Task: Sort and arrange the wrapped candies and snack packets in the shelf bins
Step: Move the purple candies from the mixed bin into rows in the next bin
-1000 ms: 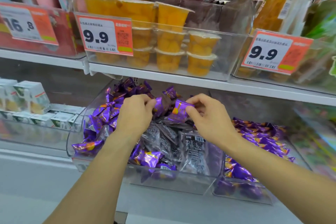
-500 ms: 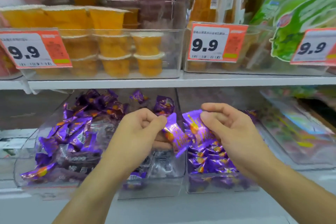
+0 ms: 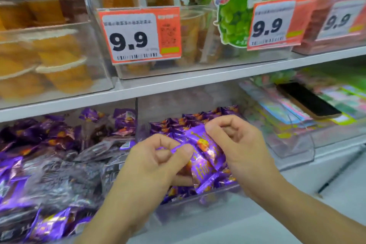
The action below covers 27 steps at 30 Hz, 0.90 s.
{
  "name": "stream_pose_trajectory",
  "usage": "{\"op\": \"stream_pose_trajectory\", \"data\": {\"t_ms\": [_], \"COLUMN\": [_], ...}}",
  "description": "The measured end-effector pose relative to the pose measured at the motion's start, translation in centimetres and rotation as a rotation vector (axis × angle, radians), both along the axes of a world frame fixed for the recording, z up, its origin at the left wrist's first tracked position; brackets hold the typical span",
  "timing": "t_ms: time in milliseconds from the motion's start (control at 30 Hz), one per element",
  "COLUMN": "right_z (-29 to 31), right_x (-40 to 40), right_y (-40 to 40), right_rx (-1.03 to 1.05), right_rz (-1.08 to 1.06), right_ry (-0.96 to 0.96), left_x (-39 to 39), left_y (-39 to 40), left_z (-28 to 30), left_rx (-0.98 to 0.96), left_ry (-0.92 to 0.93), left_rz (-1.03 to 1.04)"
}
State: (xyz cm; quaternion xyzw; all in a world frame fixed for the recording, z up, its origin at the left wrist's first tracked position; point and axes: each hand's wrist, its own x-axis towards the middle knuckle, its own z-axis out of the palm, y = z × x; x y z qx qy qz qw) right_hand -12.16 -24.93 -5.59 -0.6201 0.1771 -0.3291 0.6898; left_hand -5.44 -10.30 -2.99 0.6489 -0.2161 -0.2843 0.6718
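Observation:
Two purple candy packets (image 3: 206, 154) with orange print sit between my hands, above a clear bin (image 3: 198, 210) of the same purple candies. My left hand (image 3: 156, 166) pinches the left end of a packet between thumb and forefinger. My right hand (image 3: 235, 144) pinches the upper right packet with curled fingers. Left of that bin, a wider clear bin (image 3: 136, 117) holds mixed purple candies and dark silvery packets (image 3: 59, 180).
The white shelf above (image 3: 178, 83) carries clear bins of yellow fruit cups (image 3: 65, 73), a green grape bag (image 3: 237, 12) and orange 9.9 price tags (image 3: 138, 35). Right of the candy bin, a clear bin (image 3: 293, 144) holds colourful flat packets and a dark flat object (image 3: 307, 101).
My view has swung to the right. Both hands have carried the purple packets from the mixed left bin over to the bin of purple candies on its right.

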Motion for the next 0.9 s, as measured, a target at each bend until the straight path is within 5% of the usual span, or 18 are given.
{"op": "stream_pose_trajectory", "data": {"t_ms": [200,433,633,900], "right_z": [1.0,0.3,0.2,1.8], "right_x": [-1.1,-1.9,-2.0,-3.5], "right_y": [-1.6,-2.0,-2.0,-6.6], "right_rx": [-0.026,-0.126,-0.235,-0.439], "right_rz": [-0.018,-0.060,-0.074,0.455], "right_ry": [-0.034,0.059,0.056,0.389], "left_x": [-0.3,-0.5,-1.1,-0.9], "left_y": [-2.2,-4.3,-5.2,-4.9], "left_z": [-0.8,-1.0,-1.5,-2.2], "left_rx": [0.011,-0.068,-0.071,0.009], "left_ry": [-0.005,0.299,0.130,-0.189], "left_rz": [0.019,0.042,0.095,0.152]}}
